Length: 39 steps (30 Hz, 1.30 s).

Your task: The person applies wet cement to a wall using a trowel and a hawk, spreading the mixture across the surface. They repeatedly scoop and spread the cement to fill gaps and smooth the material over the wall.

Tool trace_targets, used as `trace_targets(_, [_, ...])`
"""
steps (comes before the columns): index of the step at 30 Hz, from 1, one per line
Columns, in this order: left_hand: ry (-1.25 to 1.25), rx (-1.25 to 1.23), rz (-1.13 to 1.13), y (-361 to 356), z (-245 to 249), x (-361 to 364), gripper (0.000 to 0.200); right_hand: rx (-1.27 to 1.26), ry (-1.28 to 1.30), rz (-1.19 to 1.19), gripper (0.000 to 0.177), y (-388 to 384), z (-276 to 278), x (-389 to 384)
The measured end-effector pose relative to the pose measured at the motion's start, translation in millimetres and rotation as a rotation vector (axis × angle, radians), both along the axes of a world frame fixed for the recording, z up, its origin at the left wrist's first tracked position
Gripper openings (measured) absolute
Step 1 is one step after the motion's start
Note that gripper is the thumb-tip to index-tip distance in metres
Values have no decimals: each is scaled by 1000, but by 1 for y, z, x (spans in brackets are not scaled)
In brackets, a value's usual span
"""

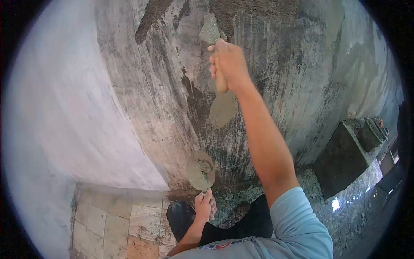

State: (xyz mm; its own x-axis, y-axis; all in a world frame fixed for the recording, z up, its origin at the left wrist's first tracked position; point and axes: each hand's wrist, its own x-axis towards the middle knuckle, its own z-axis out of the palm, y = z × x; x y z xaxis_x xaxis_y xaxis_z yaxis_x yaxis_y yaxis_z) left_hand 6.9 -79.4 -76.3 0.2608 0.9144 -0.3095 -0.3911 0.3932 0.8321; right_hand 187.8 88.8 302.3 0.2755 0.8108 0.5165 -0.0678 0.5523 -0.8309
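My right hand (231, 61) is raised high against the wall, its fingers wrapped round the wooden handle of a trowel (210, 30). The pointed metal blade lies close to the wall and is smeared with grey mortar. Below that hand, a smooth patch of wet mortar (223, 110) shows on the wall. Low in front of my knees, my left hand (205, 206) grips the near end of a round, shallow pan (190, 171) with some wet mortar in it. The handle is mostly hidden by the fingers.
The streaked grey wall (276, 77) fills the middle, with rough mortar (258, 9) along its top. A smooth pale wall (73, 99) stands at left above floor tiles (105, 222). A dark block-like box (343, 159) stands at right, among rubble (315, 190) on the floor.
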Motion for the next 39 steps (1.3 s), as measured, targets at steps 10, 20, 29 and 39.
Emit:
trace_targets(10, [-5, -15, 27, 6, -3, -5, 35, -117, 109, 165, 38, -11, -50, -21])
trace_targets(20, [9, 11, -35, -2, -4, -7, 37, -15, 48, 155, 36, -23, -27, 12])
trace_targets(29, [36, -8, 27, 4, 7, -8, 38, 21, 38, 164, 35, 10, -14, -5])
trace_targets(39, [69, -7, 16, 12, -1, -9, 35, 319, -751, -776, 37, 7, -49, 47])
